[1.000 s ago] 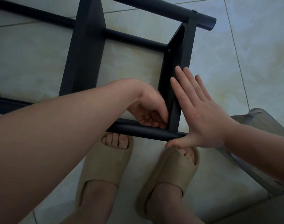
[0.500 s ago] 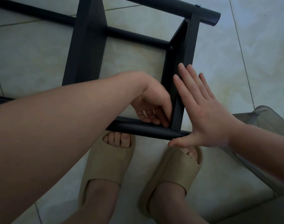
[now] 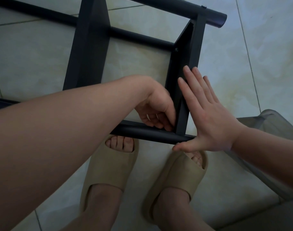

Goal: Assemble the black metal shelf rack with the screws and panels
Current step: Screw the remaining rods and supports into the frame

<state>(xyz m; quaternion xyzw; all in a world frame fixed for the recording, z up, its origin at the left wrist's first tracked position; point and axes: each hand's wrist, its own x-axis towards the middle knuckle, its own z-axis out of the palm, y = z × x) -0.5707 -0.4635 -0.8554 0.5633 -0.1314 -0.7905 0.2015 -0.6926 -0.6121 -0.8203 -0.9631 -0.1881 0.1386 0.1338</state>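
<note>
Rack (image 3: 90,47) lies part-built on the floor (image 3: 34,60): the end panel (image 3: 184,67) has its far screw (image 3: 176,49) seated and its near corner apparently unfinished, with the left hand (image 3: 156,110) curled there, contents hidden, and the right hand (image 3: 207,117) flat against it.

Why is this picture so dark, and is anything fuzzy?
Head view: the light is dim and bluish, so the black rack shows little detail. The shadows on the floor tiles are soft. The left hand looks slightly fuzzy at its edge, while the right hand is sharp. The left arm looks huge because it is close to the wide lens.
</note>
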